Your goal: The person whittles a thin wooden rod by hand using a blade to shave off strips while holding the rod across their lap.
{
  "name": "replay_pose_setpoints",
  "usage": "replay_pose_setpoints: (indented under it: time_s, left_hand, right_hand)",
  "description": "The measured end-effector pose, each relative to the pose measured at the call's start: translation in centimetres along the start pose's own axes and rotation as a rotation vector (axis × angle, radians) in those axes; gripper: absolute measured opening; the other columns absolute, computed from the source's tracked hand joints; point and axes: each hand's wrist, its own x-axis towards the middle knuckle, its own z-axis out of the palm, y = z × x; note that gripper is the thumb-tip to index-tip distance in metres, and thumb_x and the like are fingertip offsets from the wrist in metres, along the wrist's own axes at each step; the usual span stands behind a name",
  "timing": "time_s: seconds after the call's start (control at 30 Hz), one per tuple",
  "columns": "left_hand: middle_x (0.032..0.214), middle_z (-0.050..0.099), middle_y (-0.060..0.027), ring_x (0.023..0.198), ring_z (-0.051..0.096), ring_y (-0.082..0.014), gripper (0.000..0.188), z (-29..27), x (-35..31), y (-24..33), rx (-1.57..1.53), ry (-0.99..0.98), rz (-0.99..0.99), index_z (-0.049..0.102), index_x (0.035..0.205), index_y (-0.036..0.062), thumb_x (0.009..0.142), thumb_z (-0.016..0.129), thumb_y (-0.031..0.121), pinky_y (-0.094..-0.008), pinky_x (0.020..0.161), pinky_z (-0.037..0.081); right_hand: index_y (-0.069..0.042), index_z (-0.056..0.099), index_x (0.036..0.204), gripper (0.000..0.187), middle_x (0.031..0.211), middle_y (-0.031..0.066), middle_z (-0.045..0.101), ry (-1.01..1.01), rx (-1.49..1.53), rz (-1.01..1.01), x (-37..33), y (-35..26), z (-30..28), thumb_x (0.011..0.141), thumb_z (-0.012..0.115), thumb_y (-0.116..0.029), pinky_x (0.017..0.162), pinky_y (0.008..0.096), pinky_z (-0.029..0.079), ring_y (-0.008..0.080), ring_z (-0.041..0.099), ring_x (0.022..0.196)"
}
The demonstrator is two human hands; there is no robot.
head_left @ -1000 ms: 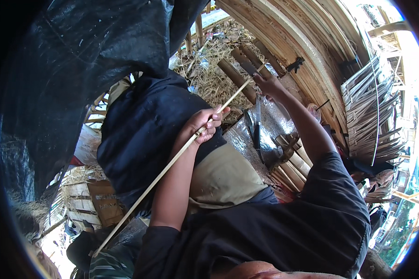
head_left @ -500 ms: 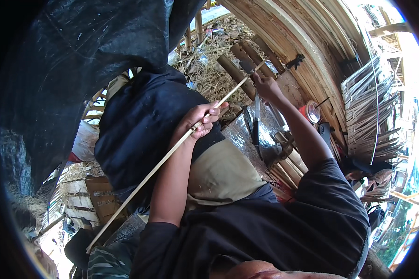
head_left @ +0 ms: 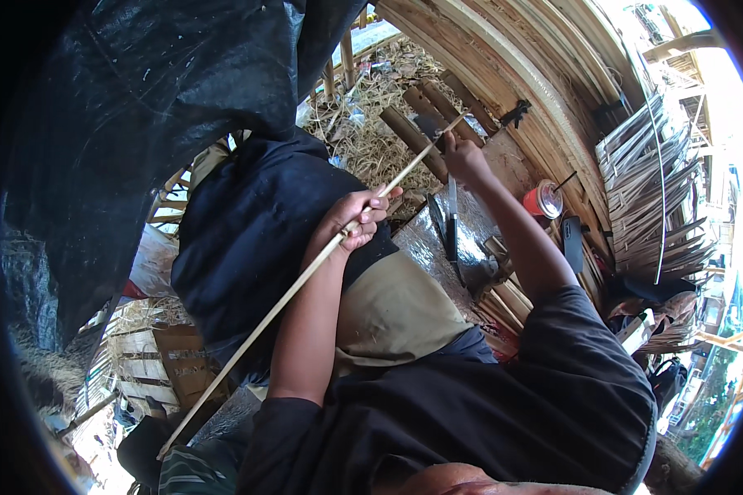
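Observation:
A long thin bamboo strip (head_left: 281, 301) runs diagonally from the lower left up to the top centre. My left hand (head_left: 357, 219) is closed around it near its middle, above my lap and dark clothing. My right hand (head_left: 464, 158) reaches farther out with the arm extended and grips the strip close to its far end, beside short bamboo sections (head_left: 413, 132). Whether the right hand also holds a blade is hidden by the fingers.
A knife (head_left: 452, 216) lies on a silvery sheet (head_left: 425, 247) by my right forearm. A red round container (head_left: 543, 200) and a dark phone (head_left: 572, 243) sit to the right. Bamboo slats (head_left: 652, 190), straw (head_left: 371, 148), a black tarp (head_left: 140, 124) and woven bamboo work (head_left: 153, 371) surround me.
Both hands keep their hold on the strip. The right hand rose slightly toward the bamboo sections, then came back; the strip shifted only a little along its length.

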Motion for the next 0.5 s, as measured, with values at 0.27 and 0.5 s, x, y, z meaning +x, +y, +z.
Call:
replay_pose_setpoints:
  time_s: [0.27,0.5]
  left_hand:
    - [0.069,0.046,0.0070,0.041,0.041,0.0006,0.028,-0.8,-0.7,-0.4,0.034,-0.026,0.010,0.051,0.119,0.0011,0.106,0.043,0.025,-0.0179,0.024,0.036]
    - [0.070,0.046,0.0070,0.043,0.044,0.0016,0.030,-0.1,-1.1,-0.3,0.095,-0.010,0.008,0.050,0.119,0.0018,0.106,0.042,0.028,-0.0177,0.026,0.039]
  right_hand:
    - [0.009,0.070,0.089,0.075,0.081,0.0300,0.068,-0.127,0.079,0.155,-2.0,-2.7,-0.9,0.101,0.033,-0.056,0.064,0.0455,0.059,0.0364,0.072,0.072]
    - [0.006,0.071,0.093,0.069,0.088,0.0262,0.071,-0.105,0.104,0.102,-2.5,-1.8,-1.7,0.101,0.035,-0.053,0.075,0.0480,0.057,0.0401,0.071,0.083]
